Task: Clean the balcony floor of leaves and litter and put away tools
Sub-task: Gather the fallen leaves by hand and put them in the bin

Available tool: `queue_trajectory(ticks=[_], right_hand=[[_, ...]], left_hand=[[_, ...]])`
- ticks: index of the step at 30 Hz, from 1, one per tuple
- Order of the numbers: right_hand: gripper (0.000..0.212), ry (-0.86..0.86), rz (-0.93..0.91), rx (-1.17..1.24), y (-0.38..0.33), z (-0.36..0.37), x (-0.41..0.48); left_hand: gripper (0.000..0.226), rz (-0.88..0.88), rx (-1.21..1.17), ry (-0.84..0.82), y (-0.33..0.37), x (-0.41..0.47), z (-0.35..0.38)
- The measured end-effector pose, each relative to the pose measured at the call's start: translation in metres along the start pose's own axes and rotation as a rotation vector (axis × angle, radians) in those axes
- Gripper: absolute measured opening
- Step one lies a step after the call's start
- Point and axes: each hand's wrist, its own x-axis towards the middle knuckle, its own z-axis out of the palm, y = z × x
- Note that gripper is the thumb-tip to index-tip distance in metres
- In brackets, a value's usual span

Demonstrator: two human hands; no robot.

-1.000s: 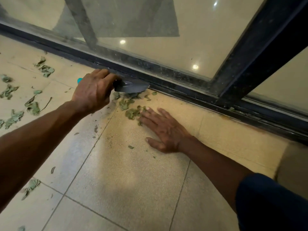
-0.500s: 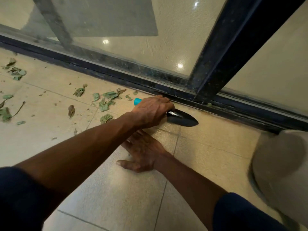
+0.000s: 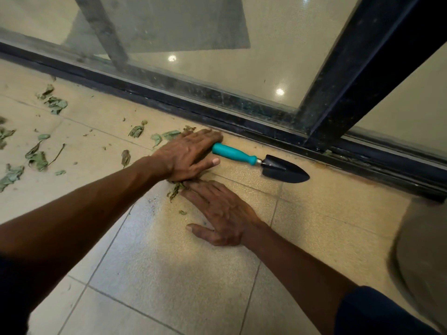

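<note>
I can read nothing here: no letters, brand or number on the trowel (image 3: 262,162) just beyond my left grip (image 3: 186,155).

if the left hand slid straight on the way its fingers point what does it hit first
The trowel: its teal handle end lies right at the fingertips of the left hand. Whether they already touch is unclear.

You had two hands down, left hand (image 3: 187,154) and right hand (image 3: 223,213), and one trowel (image 3: 262,163). The leaves (image 3: 37,159) numbered over a dozen, mostly toward the left edge of the floor (image 3: 169,262) — small scraps defied exact counting.
</note>
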Motion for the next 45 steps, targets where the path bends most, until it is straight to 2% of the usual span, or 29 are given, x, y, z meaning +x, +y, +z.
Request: queue_trajectory(ticks=[4, 8, 11, 14, 16, 18, 20, 22, 26, 29, 33, 36, 37, 39, 41, 42, 43, 45], right_hand=[[0.074, 0.001, 0.007, -0.010, 0.001, 0.002, 0.001], [0.073, 0.023, 0.046, 0.000, 0.000, 0.001, -0.002], [0.070, 0.202, 0.166, 0.032, 0.000, 0.002, -0.005], [0.065, 0.395, 0.325, 0.034, 0.002, 0.004, -0.004], [0.063, 0.461, 0.400, 0.017, 0.004, 0.004, -0.002], [0.064, 0.469, 0.491, -0.015, 0.004, 0.004, 0.000], [0.069, 0.432, 0.594, -0.069, 0.003, 0.005, 0.003], [0.074, 0.418, 0.667, -0.140, 0.003, 0.005, 0.005], [0.077, 0.430, 0.780, -0.194, 0.004, 0.005, 0.009], [0.071, 0.486, 0.835, -0.209, 0.005, 0.005, 0.008], [0.064, 0.603, 0.966, -0.184, 0.010, 0.005, 0.006], [0.066, 0.605, 0.983, -0.163, 0.012, 0.005, 0.008], [0.066, 0.591, 0.973, -0.164, 0.012, 0.006, 0.009], [0.066, 0.572, 0.956, -0.165, 0.012, 0.007, 0.010], [0.065, 0.582, 0.951, -0.149, 0.013, 0.007, 0.010], [0.063, 0.604, 0.948, -0.132, 0.013, 0.007, 0.009], [0.062, 0.633, 0.942, -0.113, 0.013, 0.007, 0.009], [0.060, 0.703, 0.938, -0.070, 0.013, 0.005, 0.009]], left_hand=[[0.084, -0.133, 0.110, -0.038, -0.032, -0.032, 0.013], [0.087, -0.424, -0.018, 0.111, -0.034, -0.077, 0.029], [0.086, -0.286, -0.016, 0.192, -0.003, -0.098, 0.035], [0.091, -0.062, 0.089, 0.067, 0.027, -0.104, 0.048], [0.091, -0.004, 0.156, 0.001, 0.033, -0.104, 0.058], [0.089, -0.108, 0.158, 0.034, 0.027, -0.102, 0.060], [0.089, -0.301, 0.121, 0.091, 0.018, -0.098, 0.056], [0.091, -0.357, 0.093, 0.127, 0.013, -0.088, 0.048], [0.083, -0.242, 0.073, 0.149, 0.015, -0.053, 0.031], [0.076, -0.206, 0.078, 0.125, 0.015, -0.026, 0.027], [0.080, -0.077, 0.125, 0.054, 0.018, -0.008, 0.028], [0.083, 0.027, 0.213, -0.011, 0.022, 0.000, 0.032], [0.084, 0.001, 0.236, -0.011, 0.021, 0.001, 0.032], [0.088, -0.165, 0.242, 0.025, 0.016, -0.002, 0.033], [0.091, -0.338, 0.190, 0.081, 0.013, -0.010, 0.033], [0.089, -0.363, 0.157, 0.105, 0.012, -0.014, 0.032], [0.084, -0.335, 0.140, 0.126, 0.012, -0.017, 0.029], [0.069, -0.152, 0.213, 0.146, 0.014, -0.013, 0.016]])
